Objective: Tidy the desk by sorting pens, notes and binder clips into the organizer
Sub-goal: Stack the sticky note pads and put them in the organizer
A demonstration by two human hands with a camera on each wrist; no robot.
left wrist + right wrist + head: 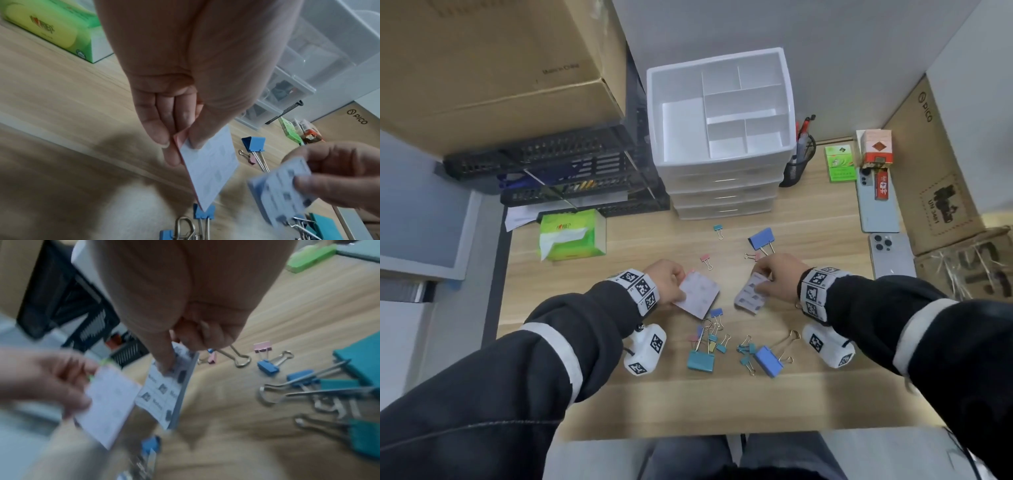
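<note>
My left hand [671, 284] pinches a pink-edged pad of sticky notes [697, 294] by its corner, thumb on the pale face [211, 167], fingers behind. My right hand [779, 275] pinches a second, bluish note pad [750, 293] printed with small marks [164, 391]. Both pads hang just above the wooden desk [619, 404], side by side and apart. Several binder clips [726, 346] lie scattered below and beyond the hands, among them a large blue clip [761, 238]. The white organizer [719, 106] stands behind on stacked drawers, its compartments showing nothing inside.
A green tissue box [571, 234] sits at left, black mesh trays [571, 168] and a big cardboard box [493, 65] behind it. A mesh pen cup [799, 161] stands right of the drawers. Two phones [880, 205], small packets and cardboard boxes line the right edge.
</note>
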